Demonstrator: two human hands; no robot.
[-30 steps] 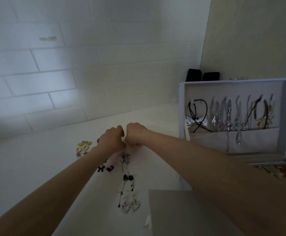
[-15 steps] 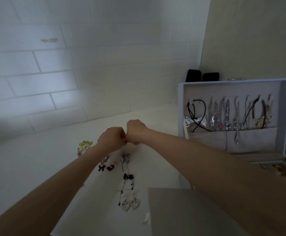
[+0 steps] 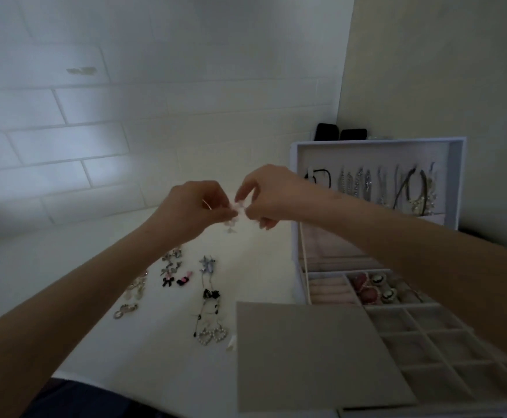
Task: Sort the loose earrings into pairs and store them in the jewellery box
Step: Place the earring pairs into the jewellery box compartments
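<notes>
Pinching a small pale flower earring [image 3: 234,210] between them, the left hand [image 3: 193,208] and right hand [image 3: 272,197] meet at mid-frame, raised above the white tabletop [image 3: 161,357]. Each hand's fingertips are closed on it. Other loose earrings lie at lower centre-left, among them a pearl heart pair [image 3: 213,335] and a black bow earring [image 3: 167,282]. The jewellery box [image 3: 460,182] stands open at right, with its divided tray [image 3: 421,330] at lower right. The piece looks tiny and dangly. A slackened pinch could drop it among the pieces below, or its hanging part could snag a finger.
</notes>
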